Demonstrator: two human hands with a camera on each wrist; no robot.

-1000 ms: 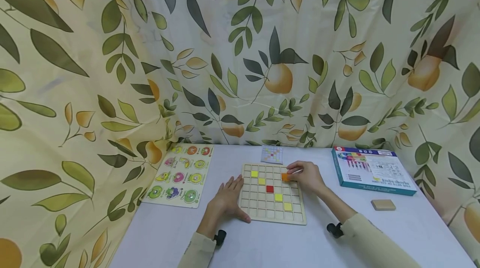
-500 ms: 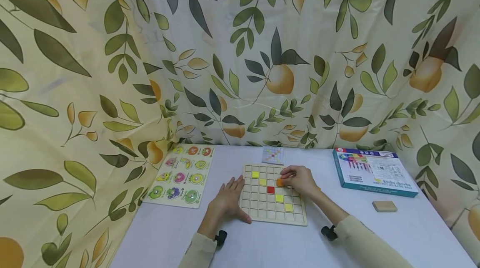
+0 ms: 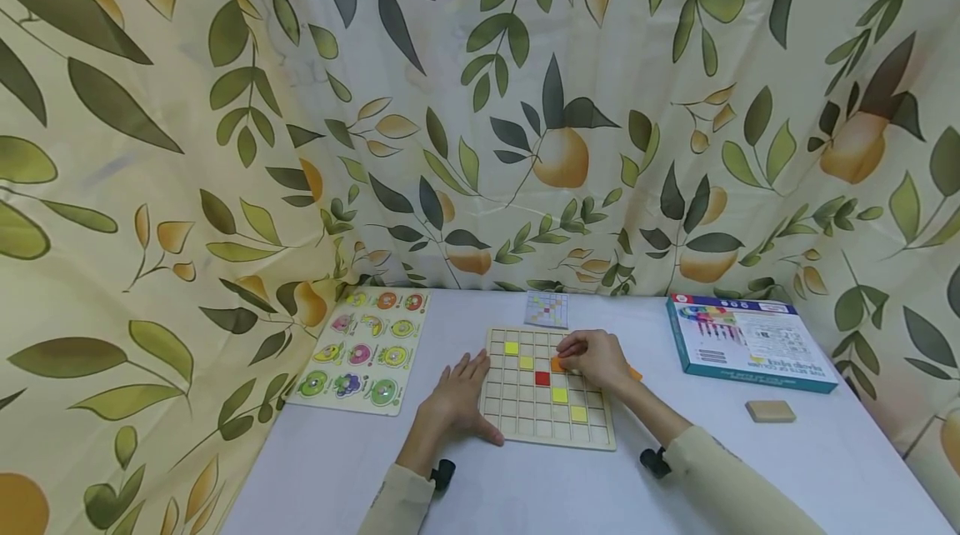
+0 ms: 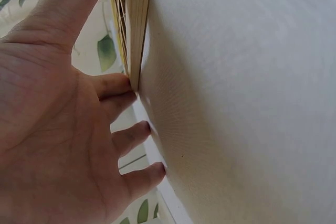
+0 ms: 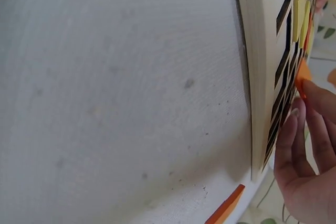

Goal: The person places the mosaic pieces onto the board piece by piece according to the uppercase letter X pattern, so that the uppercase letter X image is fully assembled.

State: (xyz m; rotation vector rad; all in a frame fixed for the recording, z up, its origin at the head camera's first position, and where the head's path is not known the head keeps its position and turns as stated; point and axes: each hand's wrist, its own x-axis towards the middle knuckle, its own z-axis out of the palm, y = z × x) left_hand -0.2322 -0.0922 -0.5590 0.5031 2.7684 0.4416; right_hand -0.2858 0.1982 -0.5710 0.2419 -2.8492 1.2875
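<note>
A square wooden grid board (image 3: 510,425) lies on the table, with yellow tiles (image 3: 559,395) and one red tile (image 3: 542,379) in its cells, on a diagonal. My right hand (image 3: 597,358) pinches an orange square tile (image 3: 557,364) over the board, just up and right of the red one. In the right wrist view the orange tile (image 5: 303,77) is at the thumb and fingertips, tilted close to the grid. My left hand (image 3: 457,400) is spread along the board's left side, fingers straight, fingertips at its edge and thumb by the near corner. Another orange tile (image 5: 227,205) lies beside the board.
Behind the board lies a small pattern card (image 3: 547,310). A fruit picture board (image 3: 360,353) is at the left, and a flat teal-edged box (image 3: 750,343) at the back right. Nearer than the box is a small tan block (image 3: 770,412). A leaf-patterned curtain (image 3: 420,127) surrounds the table.
My right hand has carried the orange tile leftward from the board's upper right to beside the red tile. The other orange tile now shows beyond the wrist. My left hand has stayed put.
</note>
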